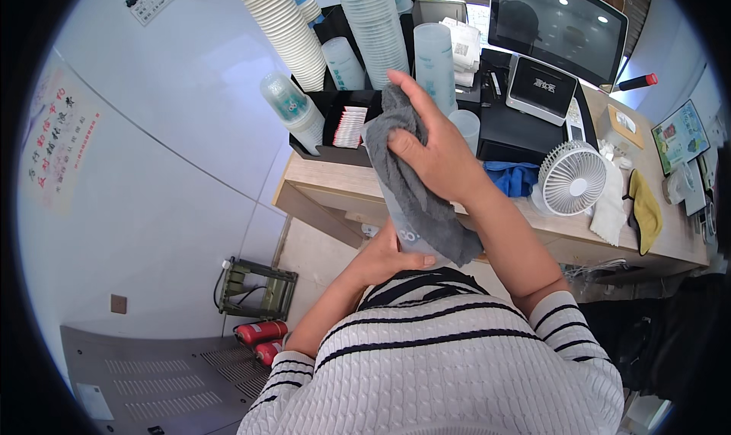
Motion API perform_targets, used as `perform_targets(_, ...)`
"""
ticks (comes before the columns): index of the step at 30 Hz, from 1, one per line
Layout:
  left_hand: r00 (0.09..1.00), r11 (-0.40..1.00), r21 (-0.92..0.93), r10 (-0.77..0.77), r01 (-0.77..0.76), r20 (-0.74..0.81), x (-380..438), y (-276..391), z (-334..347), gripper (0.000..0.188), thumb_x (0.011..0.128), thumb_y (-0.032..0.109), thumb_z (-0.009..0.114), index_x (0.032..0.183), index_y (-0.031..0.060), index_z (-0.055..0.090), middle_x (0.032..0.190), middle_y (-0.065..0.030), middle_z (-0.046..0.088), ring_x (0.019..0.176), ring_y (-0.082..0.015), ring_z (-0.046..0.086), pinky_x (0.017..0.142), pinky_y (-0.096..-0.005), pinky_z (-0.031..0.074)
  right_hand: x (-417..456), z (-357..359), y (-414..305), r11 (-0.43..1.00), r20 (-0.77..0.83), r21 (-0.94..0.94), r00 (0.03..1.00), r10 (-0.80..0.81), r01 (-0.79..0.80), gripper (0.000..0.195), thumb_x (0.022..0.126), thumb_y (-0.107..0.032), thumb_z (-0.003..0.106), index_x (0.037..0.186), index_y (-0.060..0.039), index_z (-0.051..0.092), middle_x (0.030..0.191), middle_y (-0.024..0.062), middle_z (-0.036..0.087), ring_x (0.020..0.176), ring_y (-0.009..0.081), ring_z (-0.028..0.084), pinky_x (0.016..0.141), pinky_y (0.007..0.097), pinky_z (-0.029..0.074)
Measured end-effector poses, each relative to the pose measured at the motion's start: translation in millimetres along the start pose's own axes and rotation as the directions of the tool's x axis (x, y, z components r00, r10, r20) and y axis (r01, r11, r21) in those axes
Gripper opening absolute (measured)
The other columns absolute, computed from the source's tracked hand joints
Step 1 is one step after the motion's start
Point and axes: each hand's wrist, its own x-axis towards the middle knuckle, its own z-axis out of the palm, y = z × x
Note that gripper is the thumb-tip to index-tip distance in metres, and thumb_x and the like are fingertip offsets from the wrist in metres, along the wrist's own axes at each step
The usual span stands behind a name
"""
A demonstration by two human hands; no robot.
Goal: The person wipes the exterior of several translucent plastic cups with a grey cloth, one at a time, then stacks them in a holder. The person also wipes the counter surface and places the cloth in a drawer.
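Note:
My left hand (380,258) is wrapped around the lower end of a long translucent plastic container (414,242) with blue print, perhaps a stack of cups. It is held tilted in front of my body. A dark grey towelling cloth (437,223) lies along its upper right side and hides much of it. From above, my right hand (440,149) grips this cloth, with the thumb pressed into its folds. Just beyond the hands stands a black organiser (348,156) holding red-and-white packets (350,127) and tall stacks of cups (374,29).
On the wooden counter (571,223) stand a white fan (574,181), a payment terminal (541,87), a monitor (559,29) and a blue cloth (511,179). A folding stool (257,289) and red fire extinguishers (260,332) are at the lower left, by the wall.

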Motion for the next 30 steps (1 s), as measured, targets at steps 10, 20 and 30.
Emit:
perform_targets(10,0.990,0.986,0.159,0.061,-0.040,-0.129,-2,-12,-2,0.076,0.068,0.012,0.075,0.132,-0.0013,0.035,0.121,-0.0089,0.052,0.113,-0.0162,0.048,0.099,-0.0322,0.037,-31,5,17,0.993,0.014,0.084,0.997,0.077,-0.078,0.086,0.065,0.001,0.071,0.142,-0.0100,0.035,0.133,0.0100,0.047,0.122,0.0199,0.046,0.103,0.0303,0.034)
perform_targets(20,0.991,0.976,0.215,0.036,-0.007,-0.128,-3,-7,-25,0.097,0.063,0.017,0.079,0.141,0.0016,0.024,0.132,-0.0130,0.044,0.121,-0.0221,0.045,0.105,-0.0347,0.033,-94,-2,60,0.978,0.246,0.044,0.951,0.188,-0.205,0.110,0.059,-0.007,0.083,0.148,-0.0056,0.019,0.141,0.0164,0.041,0.131,0.0282,0.041,0.107,0.0370,0.033)
perform_targets(30,0.910,0.867,-0.416,-0.095,0.275,0.404,1,-31,-44,0.101,0.049,0.017,0.084,0.136,-0.0045,0.038,0.129,-0.0140,0.051,0.120,-0.0242,0.048,0.104,-0.0336,0.035,-86,-9,92,0.448,0.432,0.691,0.821,0.373,-0.567,0.098,0.071,-0.018,0.078,0.150,-0.0091,0.021,0.136,0.0090,0.048,0.123,0.0183,0.049,0.102,0.0312,0.040)
